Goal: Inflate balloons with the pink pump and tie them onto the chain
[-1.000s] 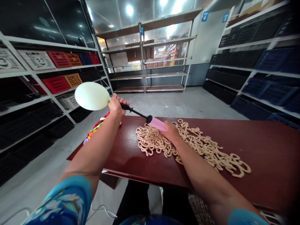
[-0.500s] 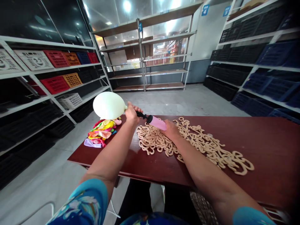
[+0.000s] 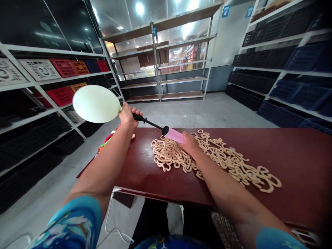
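Observation:
A hand balloon pump (image 3: 175,135) with a pink barrel and black ends is held between my two hands, tilted up to the left. My left hand (image 3: 128,117) is closed round its black end, with the neck of a pale green inflated balloon (image 3: 95,103) at its thumb side. The black rod between the black end and the barrel is drawn out. My right hand (image 3: 190,143) grips the far end of the pink barrel, just above a heap of beige curled pieces (image 3: 171,154). Behind my left forearm, colourful flat balloons (image 3: 107,140) are mostly hidden.
The beige pieces spread to the right across the dark red table (image 3: 293,162). A white cable (image 3: 110,211) hangs at its left front. Shelving with crates (image 3: 62,95) stands on the left, dark crates (image 3: 301,93) on the right, and a rack (image 3: 157,69) at the back.
My left hand has moved left and up with the balloon, pulling the pump's rod out of the barrel. The balloon looks a little bigger. My right hand has stayed almost still.

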Available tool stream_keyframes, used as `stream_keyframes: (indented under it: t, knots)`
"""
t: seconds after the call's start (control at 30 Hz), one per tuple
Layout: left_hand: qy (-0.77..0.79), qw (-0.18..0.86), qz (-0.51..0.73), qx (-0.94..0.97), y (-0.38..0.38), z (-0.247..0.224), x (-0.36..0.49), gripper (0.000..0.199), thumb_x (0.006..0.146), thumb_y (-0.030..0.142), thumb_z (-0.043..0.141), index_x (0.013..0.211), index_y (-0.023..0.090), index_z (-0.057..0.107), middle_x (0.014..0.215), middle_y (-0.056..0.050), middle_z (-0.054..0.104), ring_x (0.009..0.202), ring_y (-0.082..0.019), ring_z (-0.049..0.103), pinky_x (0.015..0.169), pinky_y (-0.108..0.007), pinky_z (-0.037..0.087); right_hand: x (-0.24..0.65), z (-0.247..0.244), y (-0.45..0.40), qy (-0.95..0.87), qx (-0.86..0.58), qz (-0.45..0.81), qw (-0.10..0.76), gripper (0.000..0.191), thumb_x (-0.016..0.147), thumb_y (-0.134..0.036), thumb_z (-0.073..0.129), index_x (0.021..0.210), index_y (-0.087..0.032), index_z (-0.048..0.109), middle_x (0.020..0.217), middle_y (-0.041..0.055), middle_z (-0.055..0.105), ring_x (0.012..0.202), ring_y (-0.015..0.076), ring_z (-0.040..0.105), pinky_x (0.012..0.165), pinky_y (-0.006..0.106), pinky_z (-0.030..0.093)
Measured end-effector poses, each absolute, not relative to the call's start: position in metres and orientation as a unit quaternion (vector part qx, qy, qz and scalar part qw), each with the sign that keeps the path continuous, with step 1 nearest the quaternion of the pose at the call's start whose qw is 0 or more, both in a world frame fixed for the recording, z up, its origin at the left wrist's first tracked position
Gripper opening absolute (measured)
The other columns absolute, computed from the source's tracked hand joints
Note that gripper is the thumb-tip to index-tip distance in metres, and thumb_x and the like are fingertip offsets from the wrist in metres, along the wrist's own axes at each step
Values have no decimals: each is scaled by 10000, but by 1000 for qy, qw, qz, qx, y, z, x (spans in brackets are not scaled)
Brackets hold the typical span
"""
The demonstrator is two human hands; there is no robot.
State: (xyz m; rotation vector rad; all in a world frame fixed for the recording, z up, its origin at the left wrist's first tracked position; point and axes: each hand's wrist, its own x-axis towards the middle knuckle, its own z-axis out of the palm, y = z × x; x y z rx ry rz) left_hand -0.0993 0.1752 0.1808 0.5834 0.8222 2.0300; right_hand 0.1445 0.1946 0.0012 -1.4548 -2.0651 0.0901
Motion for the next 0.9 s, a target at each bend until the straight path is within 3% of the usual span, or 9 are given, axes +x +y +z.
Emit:
stream_keyframes:
  t: [0.2,0.63,0.9]
  knots:
    - [323,409,820,237,174,189,-111,429,857,483,445,595,204,249,430,70,274,337,-73,343,398,-205,360,143,-2,195,-778,-546,36,309,419,660,-359,695,999,-185,520,885,67,627,802,205,596,650,277,404]
    - [324,492,789,175,184,103,-29,447,839,516,463,589,202,265,445,73,278,353,-78,356,432,-235,372,142,0,192,-791,-547,44,269,439,670,-407,692,1005,-172,535,908,80,627,847,221,600,690,289,416]
    - [325,452,805,206,176,144,-74,429,840,485,477,591,204,270,432,68,290,357,-84,373,428,-230,386,143,3,190,-793,-534,40,292,475,678,-378,690,1077,-182,523,937,77,629,859,213,597,705,283,411]
